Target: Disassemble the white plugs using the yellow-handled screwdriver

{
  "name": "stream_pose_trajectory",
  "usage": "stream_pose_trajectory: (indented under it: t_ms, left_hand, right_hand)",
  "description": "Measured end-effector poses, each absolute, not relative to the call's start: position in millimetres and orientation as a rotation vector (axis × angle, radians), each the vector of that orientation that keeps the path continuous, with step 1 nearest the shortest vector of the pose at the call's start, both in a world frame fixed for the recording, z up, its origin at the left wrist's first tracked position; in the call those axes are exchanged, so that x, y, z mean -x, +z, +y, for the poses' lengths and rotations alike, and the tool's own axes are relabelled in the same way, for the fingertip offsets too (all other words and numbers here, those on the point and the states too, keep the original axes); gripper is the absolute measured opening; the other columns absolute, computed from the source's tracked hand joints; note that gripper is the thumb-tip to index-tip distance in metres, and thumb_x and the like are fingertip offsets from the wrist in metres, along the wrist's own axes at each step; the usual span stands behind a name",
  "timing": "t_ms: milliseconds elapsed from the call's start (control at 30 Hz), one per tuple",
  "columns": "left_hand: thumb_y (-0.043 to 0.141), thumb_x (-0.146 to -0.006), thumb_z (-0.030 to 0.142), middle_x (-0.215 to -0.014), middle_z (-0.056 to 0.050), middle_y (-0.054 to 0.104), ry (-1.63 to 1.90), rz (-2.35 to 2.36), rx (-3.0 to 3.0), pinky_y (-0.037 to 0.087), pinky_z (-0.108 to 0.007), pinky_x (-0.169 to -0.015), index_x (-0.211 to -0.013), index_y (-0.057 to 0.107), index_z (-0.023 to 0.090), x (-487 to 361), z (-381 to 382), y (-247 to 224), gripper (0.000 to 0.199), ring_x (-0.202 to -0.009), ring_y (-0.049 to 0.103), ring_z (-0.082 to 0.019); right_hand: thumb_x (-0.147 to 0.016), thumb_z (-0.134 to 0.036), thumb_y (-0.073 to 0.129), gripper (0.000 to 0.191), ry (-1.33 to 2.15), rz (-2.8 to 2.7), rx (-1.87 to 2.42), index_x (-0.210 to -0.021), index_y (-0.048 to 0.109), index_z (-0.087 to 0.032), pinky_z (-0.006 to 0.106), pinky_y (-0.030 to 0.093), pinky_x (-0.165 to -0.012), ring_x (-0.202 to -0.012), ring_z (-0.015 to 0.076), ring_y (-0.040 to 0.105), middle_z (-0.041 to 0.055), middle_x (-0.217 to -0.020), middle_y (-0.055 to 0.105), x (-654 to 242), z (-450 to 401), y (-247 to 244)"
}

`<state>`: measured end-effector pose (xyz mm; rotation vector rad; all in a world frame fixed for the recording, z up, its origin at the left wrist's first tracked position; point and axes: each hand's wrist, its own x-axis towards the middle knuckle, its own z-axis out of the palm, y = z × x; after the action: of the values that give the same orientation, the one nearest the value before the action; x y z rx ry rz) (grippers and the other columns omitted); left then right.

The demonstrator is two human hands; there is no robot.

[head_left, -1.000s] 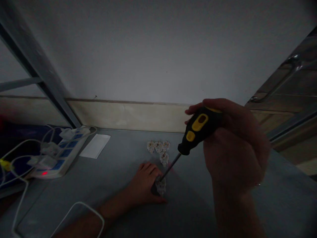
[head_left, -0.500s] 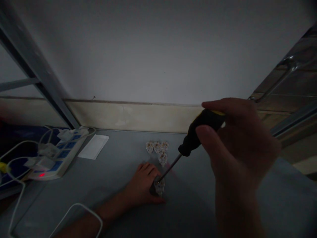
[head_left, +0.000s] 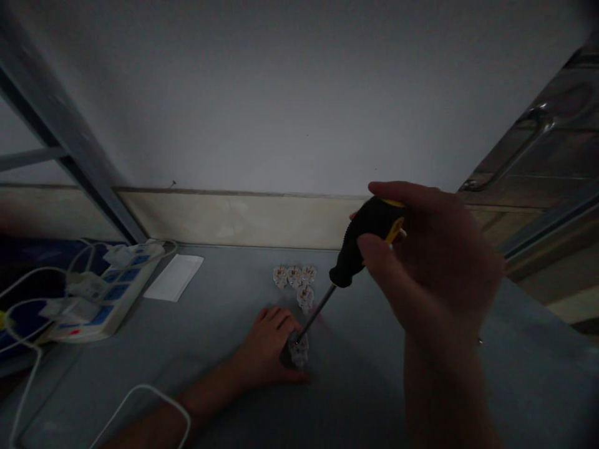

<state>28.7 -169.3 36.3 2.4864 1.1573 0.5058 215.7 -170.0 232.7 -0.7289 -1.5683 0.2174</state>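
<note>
My right hand (head_left: 435, 262) grips the black and yellow handle of a screwdriver (head_left: 359, 240). Its metal shaft slants down to the left, and the tip meets a small plug part (head_left: 299, 352), clear with a dark portion on its left side. Fingers and thumb of my left hand (head_left: 264, 346) are closed around this part, pressing it to the grey tabletop and hiding some of it. Just beyond lie several similar clear plug parts (head_left: 294, 276) with brass-coloured metal inside, three in a row and one nearer (head_left: 306, 298).
A white power strip (head_left: 110, 315) with plugs and white cables lies at the left, beside a folded white paper (head_left: 174, 277). One white cable (head_left: 150, 388) loops near my left forearm. A pale wall and a metal frame (head_left: 100, 181) bound the table (head_left: 224, 280).
The screwdriver handle has turned a little in my right hand, showing more yellow, and the hand has shifted slightly left. My left hand stays on the plug part; the view has moved slightly.
</note>
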Motion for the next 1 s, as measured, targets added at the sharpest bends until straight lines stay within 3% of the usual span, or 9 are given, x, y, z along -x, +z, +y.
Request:
stream_pose_trajectory:
  t_ms: [133, 300, 467, 567, 667, 800, 900, 1000]
  left_hand:
    - [0.085, -0.053, 0.064, -0.108, -0.006, 0.063, 0.497, 1.163, -2.478, 0.040, -0.045, -0.094, -0.106, 0.061, 0.021, -29, -169, 36, 0.072, -0.102, 0.056, -0.031]
    - [0.084, -0.053, 0.066, -0.108, -0.007, 0.062, 0.498, 1.158, -2.473, 0.040, -0.045, -0.094, -0.106, 0.061, 0.021, -28, -168, 33, 0.074, -0.102, 0.056, -0.032]
    - [0.086, -0.051, 0.064, -0.114, -0.008, 0.061, 0.512, 1.147, -2.463, 0.039, -0.046, -0.096, -0.106, 0.061, 0.021, -28, -168, 34, 0.074, -0.106, 0.054, -0.032]
    - [0.088, -0.051, 0.060, -0.117, -0.008, 0.059, 0.502, 1.156, -2.455, 0.040, -0.046, -0.096, -0.108, 0.061, 0.020, -28, -169, 36, 0.075, -0.108, 0.054, -0.032]
    - [0.088, -0.052, 0.059, -0.117, -0.007, 0.059, 0.517, 1.145, -2.455, 0.040, -0.045, -0.095, -0.109, 0.060, 0.020, -28, -169, 36, 0.075, -0.108, 0.054, -0.032]
    - [0.089, -0.051, 0.059, -0.118, -0.007, 0.059, 0.549, 1.131, -2.456, 0.040, -0.045, -0.095, -0.108, 0.060, 0.020, -27, -169, 35, 0.075, -0.108, 0.054, -0.032]
    - [0.089, -0.051, 0.059, -0.117, -0.007, 0.060, 0.544, 1.139, -2.450, 0.040, -0.045, -0.094, -0.106, 0.060, 0.021, -27, -169, 35, 0.073, -0.108, 0.054, -0.032]
    - [0.089, -0.052, 0.057, -0.118, -0.008, 0.060, 0.542, 1.136, -2.453, 0.040, -0.045, -0.095, -0.106, 0.060, 0.021, -28, -170, 37, 0.071, -0.108, 0.054, -0.032]
  right_hand:
    - [-0.085, -0.017, 0.056, 0.034, 0.321, -1.570, 0.667, -0.117, 0.065, -0.023, 0.040, 0.053, -0.085, -0.101, 0.0231, 0.061, 0.0070, -0.113, 0.064, -214, -175, 233]
    - [-0.077, -0.018, 0.071, 0.037, 0.102, -1.578, 0.721, -0.112, 0.066, -0.027, 0.036, 0.051, -0.076, -0.090, 0.0185, 0.057, 0.0033, -0.102, 0.058, -211, -173, 233]
    - [-0.080, -0.012, 0.056, 0.039, 0.222, -1.550, 0.645, -0.115, 0.067, -0.026, 0.036, 0.047, -0.074, -0.094, 0.0212, 0.060, 0.0047, -0.103, 0.063, -215, -175, 233]
    - [-0.081, -0.019, 0.064, 0.032, 0.120, -1.580, 0.702, -0.112, 0.068, -0.024, 0.037, 0.047, -0.079, -0.100, 0.0213, 0.056, 0.0061, -0.108, 0.057, -216, -175, 234]
    - [-0.079, -0.021, 0.072, 0.035, -0.021, -1.546, 0.754, -0.113, 0.069, -0.027, 0.035, 0.048, -0.077, -0.089, 0.0173, 0.054, 0.0038, -0.098, 0.055, -213, -172, 233]
    - [-0.082, -0.018, 0.057, 0.040, 0.239, -1.435, 0.571, -0.122, 0.062, -0.026, 0.034, 0.050, -0.068, -0.088, 0.0195, 0.061, 0.0053, -0.100, 0.063, -208, -166, 226]
    - [-0.083, -0.021, 0.055, 0.029, 0.276, -1.385, 0.480, -0.111, 0.064, -0.023, 0.036, 0.053, -0.076, -0.093, 0.0208, 0.063, 0.0057, -0.101, 0.064, -205, -163, 224]
    - [-0.080, -0.024, 0.065, 0.029, 0.150, -1.412, 0.593, -0.110, 0.063, -0.022, 0.037, 0.052, -0.081, -0.097, 0.0201, 0.059, 0.0063, -0.108, 0.059, -203, -163, 225]
